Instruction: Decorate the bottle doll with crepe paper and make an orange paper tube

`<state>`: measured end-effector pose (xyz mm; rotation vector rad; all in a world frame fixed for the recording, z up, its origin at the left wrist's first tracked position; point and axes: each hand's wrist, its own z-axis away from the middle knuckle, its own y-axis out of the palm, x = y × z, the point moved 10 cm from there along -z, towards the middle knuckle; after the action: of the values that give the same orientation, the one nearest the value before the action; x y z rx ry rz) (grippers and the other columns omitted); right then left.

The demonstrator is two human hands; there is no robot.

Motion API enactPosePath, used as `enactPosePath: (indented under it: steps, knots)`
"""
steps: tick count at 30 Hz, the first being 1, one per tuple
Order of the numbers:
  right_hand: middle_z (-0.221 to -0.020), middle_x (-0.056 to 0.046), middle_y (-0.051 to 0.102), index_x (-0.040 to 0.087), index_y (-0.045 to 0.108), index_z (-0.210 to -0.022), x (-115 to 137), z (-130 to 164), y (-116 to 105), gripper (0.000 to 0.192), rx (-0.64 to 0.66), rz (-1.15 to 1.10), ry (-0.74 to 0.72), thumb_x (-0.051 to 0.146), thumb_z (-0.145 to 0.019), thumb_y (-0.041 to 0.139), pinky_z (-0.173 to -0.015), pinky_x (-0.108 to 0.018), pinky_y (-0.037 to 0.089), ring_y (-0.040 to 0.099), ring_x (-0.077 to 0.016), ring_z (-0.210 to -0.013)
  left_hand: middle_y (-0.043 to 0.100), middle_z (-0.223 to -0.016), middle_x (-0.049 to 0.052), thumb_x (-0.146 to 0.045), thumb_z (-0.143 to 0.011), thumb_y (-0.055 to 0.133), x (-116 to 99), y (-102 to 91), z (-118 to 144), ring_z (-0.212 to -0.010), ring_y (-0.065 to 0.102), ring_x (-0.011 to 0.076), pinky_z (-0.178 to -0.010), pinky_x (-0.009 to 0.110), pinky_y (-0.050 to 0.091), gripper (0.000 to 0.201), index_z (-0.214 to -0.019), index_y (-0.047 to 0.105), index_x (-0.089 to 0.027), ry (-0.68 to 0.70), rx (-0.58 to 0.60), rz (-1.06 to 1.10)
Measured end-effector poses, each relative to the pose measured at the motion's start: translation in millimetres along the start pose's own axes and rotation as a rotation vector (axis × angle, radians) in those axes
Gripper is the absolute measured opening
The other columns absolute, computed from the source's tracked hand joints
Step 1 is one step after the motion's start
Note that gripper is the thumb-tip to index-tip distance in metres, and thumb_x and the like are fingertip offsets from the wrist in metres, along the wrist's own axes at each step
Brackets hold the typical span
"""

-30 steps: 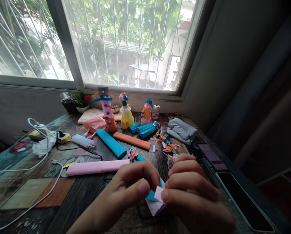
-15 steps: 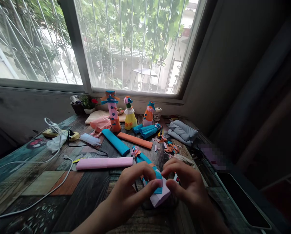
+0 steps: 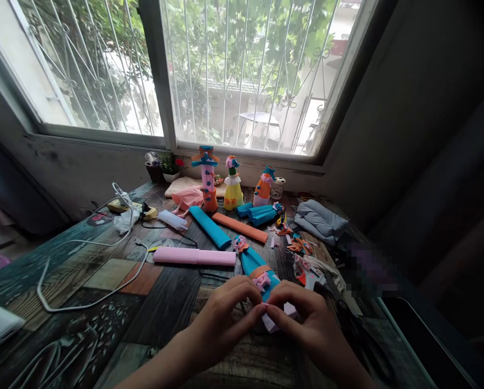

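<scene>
My left hand (image 3: 230, 312) and my right hand (image 3: 307, 319) meet fingertip to fingertip, closed in a pinch. Between them is a small piece of pink crepe paper (image 3: 265, 304), mostly hidden by the fingers. Just beyond and partly under them lies a bottle-shaped figure (image 3: 250, 260) wrapped in blue crepe paper, with an orange band (image 3: 262, 269), a pink ruffle (image 3: 261, 281) and a pink-and-orange flower top (image 3: 241, 244). Its pale lilac lower end (image 3: 271, 323) shows below my fingers.
Folded crepe paper in pink (image 3: 195, 256), blue (image 3: 210, 227) and orange (image 3: 241, 227) lies ahead. Decorated figures (image 3: 233, 193) stand near the window. At right are paper scraps (image 3: 301, 246), a glue gun (image 3: 313, 276), scissors (image 3: 359, 329) and a phone (image 3: 424, 340). A white cable (image 3: 83, 308) runs along the left.
My right hand has come in to meet my left, and both now pinch the pink piece that the left held. The view has swung left, showing a white object at the left edge.
</scene>
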<state>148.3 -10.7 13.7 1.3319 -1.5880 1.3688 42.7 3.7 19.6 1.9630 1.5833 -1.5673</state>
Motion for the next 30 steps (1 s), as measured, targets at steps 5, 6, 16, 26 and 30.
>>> enactPosePath:
  steps: [5, 6, 16, 26, 30]
  knots:
    - [-0.068, -0.002, 0.062, 0.017, 0.066, -0.07, -32.8, 12.4, 11.1, 0.022, -0.02, 0.025, 0.129, 0.036, -0.08, 0.064, -0.059, -0.024, 0.043, 0.057, -0.0157, -0.065, 0.059, -0.079, 0.003, -0.029, -0.091, 0.05, 25.2, 12.0, 17.0, -0.076, 0.056, 0.0151, -0.071, 0.024, 0.044, 0.017, -0.08, 0.056, -0.017, -0.115, 0.002, 0.048]
    - [-0.069, -0.002, 0.062, 0.017, 0.066, -0.07, -38.1, 13.2, 12.6, 0.022, -0.029, 0.024, 0.144, 0.037, -0.08, 0.064, -0.059, -0.024, 0.043, 0.057, -0.0159, -0.065, 0.059, -0.079, 0.003, -0.031, -0.09, 0.051, 31.9, 13.9, 19.6, -0.075, 0.056, 0.0151, -0.071, 0.024, 0.044, 0.018, -0.081, 0.057, -0.016, -0.145, -0.007, 0.068]
    - [-0.067, -0.003, 0.06, 0.015, 0.065, -0.07, -65.5, 2.8, 19.1, 0.024, -0.047, 0.009, 0.165, 0.037, -0.08, 0.063, -0.062, -0.026, 0.044, 0.054, -0.016, -0.065, 0.064, -0.078, 0.003, -0.035, -0.085, 0.059, 84.8, 22.8, 26.0, -0.076, 0.059, 0.017, -0.07, 0.024, 0.046, 0.021, -0.08, 0.063, -0.016, -0.38, -0.097, 0.352]
    - [-0.068, -0.002, 0.062, 0.016, 0.065, -0.071, -65.1, 5.4, 17.8, 0.021, -0.058, -0.024, 0.123, 0.035, -0.081, 0.063, -0.061, -0.027, 0.045, 0.056, -0.0164, -0.066, 0.065, -0.082, 0.006, -0.033, -0.083, 0.061, 77.5, 26.1, 23.3, -0.08, 0.061, 0.0197, -0.074, 0.029, 0.048, 0.018, -0.083, 0.063, -0.015, -0.376, -0.12, 0.377]
    - [-0.072, -0.004, 0.065, 0.018, 0.067, -0.073, -59.4, 6.5, 3.1, 0.018, -0.066, 0.035, 0.051, 0.033, -0.081, 0.063, -0.064, -0.028, 0.046, 0.06, -0.0181, -0.069, 0.064, -0.079, 0.004, -0.032, -0.082, 0.062, 83.6, 27.1, 25.9, -0.077, 0.059, 0.018, -0.072, 0.027, 0.047, 0.018, -0.081, 0.064, -0.015, -0.409, -0.159, 0.375]
